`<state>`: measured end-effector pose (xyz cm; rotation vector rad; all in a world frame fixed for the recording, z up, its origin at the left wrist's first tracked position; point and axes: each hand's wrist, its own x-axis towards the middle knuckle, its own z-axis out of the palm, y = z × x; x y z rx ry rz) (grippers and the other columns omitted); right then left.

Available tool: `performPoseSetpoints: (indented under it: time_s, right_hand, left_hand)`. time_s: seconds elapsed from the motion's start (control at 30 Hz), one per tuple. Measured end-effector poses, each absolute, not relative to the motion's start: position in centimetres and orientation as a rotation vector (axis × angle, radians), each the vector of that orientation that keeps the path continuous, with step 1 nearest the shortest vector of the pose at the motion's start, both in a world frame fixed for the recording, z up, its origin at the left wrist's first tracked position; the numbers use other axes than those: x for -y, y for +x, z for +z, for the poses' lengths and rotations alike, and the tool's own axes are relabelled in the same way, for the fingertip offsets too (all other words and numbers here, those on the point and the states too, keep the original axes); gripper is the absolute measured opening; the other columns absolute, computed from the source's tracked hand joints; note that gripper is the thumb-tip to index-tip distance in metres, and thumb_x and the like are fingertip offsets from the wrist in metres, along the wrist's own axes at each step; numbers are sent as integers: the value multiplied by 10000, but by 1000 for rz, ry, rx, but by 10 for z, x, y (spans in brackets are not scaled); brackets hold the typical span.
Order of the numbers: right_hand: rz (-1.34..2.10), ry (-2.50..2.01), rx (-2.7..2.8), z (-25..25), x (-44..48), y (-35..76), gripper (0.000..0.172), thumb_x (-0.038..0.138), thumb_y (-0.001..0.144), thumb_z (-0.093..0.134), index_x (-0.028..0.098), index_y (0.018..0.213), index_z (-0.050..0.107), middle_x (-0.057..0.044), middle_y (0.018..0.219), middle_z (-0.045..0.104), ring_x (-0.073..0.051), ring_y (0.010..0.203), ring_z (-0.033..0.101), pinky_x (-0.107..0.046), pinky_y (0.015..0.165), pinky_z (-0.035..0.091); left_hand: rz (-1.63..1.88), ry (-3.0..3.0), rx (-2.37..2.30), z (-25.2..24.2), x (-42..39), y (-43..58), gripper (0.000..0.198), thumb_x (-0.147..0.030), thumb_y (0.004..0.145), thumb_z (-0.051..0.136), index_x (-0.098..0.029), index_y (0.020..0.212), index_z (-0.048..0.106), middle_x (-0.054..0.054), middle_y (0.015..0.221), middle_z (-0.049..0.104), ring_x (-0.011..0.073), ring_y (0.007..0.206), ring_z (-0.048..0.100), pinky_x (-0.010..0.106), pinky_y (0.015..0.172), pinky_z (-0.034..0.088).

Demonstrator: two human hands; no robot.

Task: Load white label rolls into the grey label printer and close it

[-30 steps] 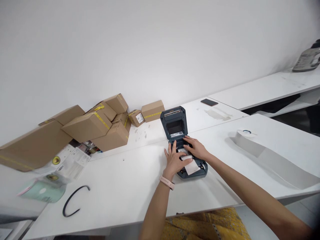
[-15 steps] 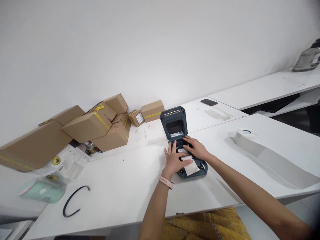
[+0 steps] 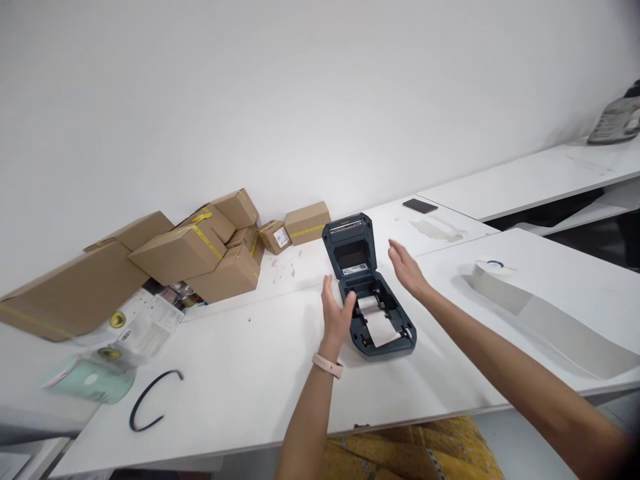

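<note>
A dark blue label printer stands on the white table with its lid raised. White label paper lies along its inside and reaches toward the front edge. My left hand is at the printer's left side, fingers up and thumb apart, holding nothing; whether it touches the casing I cannot tell. To the right of the lid my right hand hovers with fingers stretched out, apart from the printer and holding nothing.
A partly unrolled label roll trails across the table's right side. Cardboard boxes are piled at the back left. A phone lies near the wall. A black headband and a mint green pouch are at the left.
Both hands have left the paper inside the printer and moved apart, the left to the printer's left side, the right up and to the right. The paper inside is now uncovered.
</note>
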<state>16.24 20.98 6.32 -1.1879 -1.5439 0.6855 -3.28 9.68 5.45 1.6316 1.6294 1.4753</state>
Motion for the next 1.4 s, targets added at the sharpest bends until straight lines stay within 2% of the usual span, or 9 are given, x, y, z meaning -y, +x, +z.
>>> performPoseSetpoints:
  time_s: [0.17,0.33,0.4,0.6,0.73,1.0,1.13,1.27,1.4]
  right_hand:
    - [830,-1012,1419,140,-259,152,689,724,895,272,328,1446,391,8,1559,339,-218,1444,268,-439,1197,174]
    - [1124,-943,1518,169,-276,130,738,772,867,230,272,1267,596,-52,1310,620,-286,1250,515,-492,1105,325]
    - [1069,-930,1555,166,-264,130,688,743,882,266,258,1199,636,-45,1236,654,-278,1168,554,-478,1072,362]
    - [925,-841,1695,138,-187,162,494,623,918,381,281,1184,618,-20,1237,631,-257,1159,542,-430,1031,413]
    - [968,-778,1777,101,-136,186,407,571,887,512,292,1159,628,-42,1398,535,-289,1326,435,-435,1084,375]
    - [811,-800,1862,45,-94,190,334,473,902,548,316,1179,649,-38,1460,471,-281,1405,338,-498,1151,299]
    - [889,-892,1712,28,-87,182,479,484,886,565,341,1340,515,-22,1531,372,-265,1429,298,-497,1176,250]
    - [1190,-1105,1332,6,-77,169,767,564,831,595,307,1486,289,-71,1542,355,-273,1405,354,-490,1147,315]
    - [1353,-1195,1156,1,-68,161,814,606,841,546,287,1517,225,-101,1510,410,-288,1327,472,-458,1079,425]
  left_hand:
    - [1632,1499,-1570,89,-108,-40,612,-444,938,474,-264,1484,263,78,1578,280,220,1459,251,409,1175,251]
    - [1674,1666,-1587,94,-81,-25,399,-389,914,534,-228,1279,533,93,1352,559,239,1297,480,429,1103,361]
    - [1541,1803,-1546,81,-58,-15,284,-381,923,514,-222,1127,633,90,1183,651,244,1155,575,436,1020,441]
    - [1293,2346,-1548,23,-8,7,271,-229,835,648,-271,1102,668,83,1069,698,273,1040,595,459,906,481]
    - [1372,2474,-1731,0,0,13,243,-112,876,568,-296,955,706,59,866,699,223,845,603,387,775,436]
    - [1407,2503,-1891,-12,8,17,239,-151,884,585,-322,985,719,47,763,661,197,749,551,361,766,366]
    - [1339,2410,-1926,-20,9,14,252,-183,913,532,-337,959,726,62,832,684,212,820,585,404,830,387]
    - [1385,2246,-1844,-23,11,14,153,-397,873,596,-347,941,724,79,1147,670,298,1120,559,523,1025,333]
    - [1597,1641,-1780,-5,5,19,584,-576,884,487,-267,1380,468,92,1572,284,309,1451,236,491,1159,256]
